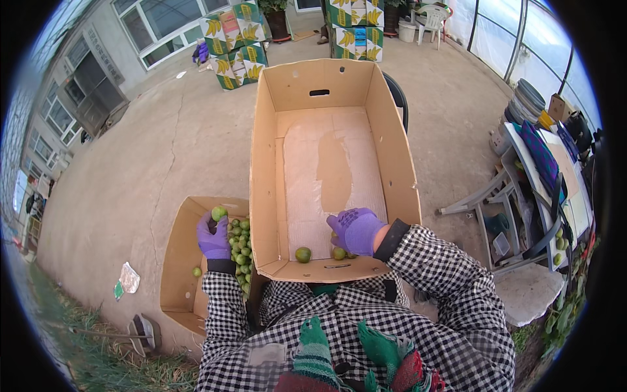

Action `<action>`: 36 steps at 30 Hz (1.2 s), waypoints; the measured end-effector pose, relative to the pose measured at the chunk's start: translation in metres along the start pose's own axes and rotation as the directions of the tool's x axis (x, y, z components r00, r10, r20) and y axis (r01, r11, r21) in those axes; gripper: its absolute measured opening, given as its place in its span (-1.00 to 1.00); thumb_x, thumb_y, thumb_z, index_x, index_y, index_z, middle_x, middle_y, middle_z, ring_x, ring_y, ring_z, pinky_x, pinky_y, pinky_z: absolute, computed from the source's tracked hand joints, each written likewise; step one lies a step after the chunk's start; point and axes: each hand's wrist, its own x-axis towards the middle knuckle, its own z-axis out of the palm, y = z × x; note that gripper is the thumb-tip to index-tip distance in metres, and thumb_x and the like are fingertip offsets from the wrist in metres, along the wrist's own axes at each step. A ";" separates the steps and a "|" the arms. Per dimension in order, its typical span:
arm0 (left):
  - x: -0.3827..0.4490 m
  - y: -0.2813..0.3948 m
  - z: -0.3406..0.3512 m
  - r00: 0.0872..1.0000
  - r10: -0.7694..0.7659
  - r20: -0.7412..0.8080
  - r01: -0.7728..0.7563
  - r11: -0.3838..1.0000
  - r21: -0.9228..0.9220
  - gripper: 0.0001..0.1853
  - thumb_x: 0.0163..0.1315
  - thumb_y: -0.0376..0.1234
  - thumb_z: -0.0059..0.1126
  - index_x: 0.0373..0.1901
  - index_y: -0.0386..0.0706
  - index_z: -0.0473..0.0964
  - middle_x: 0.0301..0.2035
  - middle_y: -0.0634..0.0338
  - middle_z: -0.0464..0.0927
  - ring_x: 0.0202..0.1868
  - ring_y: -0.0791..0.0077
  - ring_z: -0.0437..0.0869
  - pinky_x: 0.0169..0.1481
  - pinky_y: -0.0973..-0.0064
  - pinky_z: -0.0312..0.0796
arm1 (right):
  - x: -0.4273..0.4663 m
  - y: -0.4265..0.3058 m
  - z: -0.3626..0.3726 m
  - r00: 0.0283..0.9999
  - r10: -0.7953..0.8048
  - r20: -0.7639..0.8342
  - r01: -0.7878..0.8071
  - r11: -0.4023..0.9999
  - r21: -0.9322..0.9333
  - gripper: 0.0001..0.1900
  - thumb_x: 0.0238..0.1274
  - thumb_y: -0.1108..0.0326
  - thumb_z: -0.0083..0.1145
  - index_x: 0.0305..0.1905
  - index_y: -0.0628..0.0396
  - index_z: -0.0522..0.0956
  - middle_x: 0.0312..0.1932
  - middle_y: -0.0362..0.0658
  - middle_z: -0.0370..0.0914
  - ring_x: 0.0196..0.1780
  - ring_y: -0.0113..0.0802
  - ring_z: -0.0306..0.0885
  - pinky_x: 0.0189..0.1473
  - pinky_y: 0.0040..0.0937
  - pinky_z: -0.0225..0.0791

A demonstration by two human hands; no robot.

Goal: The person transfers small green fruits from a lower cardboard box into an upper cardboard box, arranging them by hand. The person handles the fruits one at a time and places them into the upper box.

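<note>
A large cardboard box (399,181) stands in front of me, with several round green fruits (303,255) along its near end. In a purple glove, my right hand (356,231) is inside this box above the near fruits; its fingers are curled down, and whether they grip a fruit is hidden. On the left is a lower cardboard box (181,245) with a heap of small green fruits (240,245) at its right side. My left hand (214,237), also gloved in purple, holds one green fruit (219,212) between thumb and fingers above that box.
Stacked banana boxes (237,63) stand across the concrete floor. A black chair part (399,100) shows behind the large box. At right are a cluttered folding table (553,171), buckets (526,103) and a stone slab (529,291). A plastic wrapper (130,278) lies on the left.
</note>
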 end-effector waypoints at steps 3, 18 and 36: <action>-0.031 0.103 0.014 0.984 0.178 0.015 -0.176 0.981 -0.085 -0.56 0.21 -0.41 0.51 0.13 -0.22 0.62 -0.09 0.18 0.65 -0.07 0.43 0.65 0.08 0.46 0.53 | -0.003 -0.005 -0.007 0.989 -0.006 -0.150 0.022 0.994 0.105 -0.61 0.51 0.02 0.13 0.03 0.17 0.62 -0.19 0.09 0.73 -0.10 0.08 0.75 -0.02 -0.03 0.59; -0.092 0.189 0.045 0.418 0.546 0.726 -0.775 0.632 -0.029 -0.44 -0.01 -0.24 0.62 0.08 -0.18 0.68 -0.08 0.10 0.70 -0.12 0.08 0.69 0.01 0.19 0.55 | -0.014 -0.023 -0.050 0.984 -0.180 0.012 0.096 0.579 0.809 -0.43 0.46 -0.10 0.26 0.28 0.15 0.64 -0.13 -0.06 0.76 -0.16 -0.41 0.69 -0.08 -0.40 0.56; -0.040 0.129 0.004 0.924 0.298 0.238 -0.333 0.935 0.123 -0.81 0.38 -0.44 0.31 -0.01 -0.24 0.69 -0.08 0.06 0.73 -0.04 0.25 0.73 0.11 0.34 0.55 | -0.004 0.002 -0.008 0.986 -0.152 -0.068 0.166 0.934 0.316 -0.61 0.37 0.10 0.25 0.06 0.20 0.64 -0.19 0.07 0.74 -0.10 -0.03 0.77 -0.11 -0.06 0.58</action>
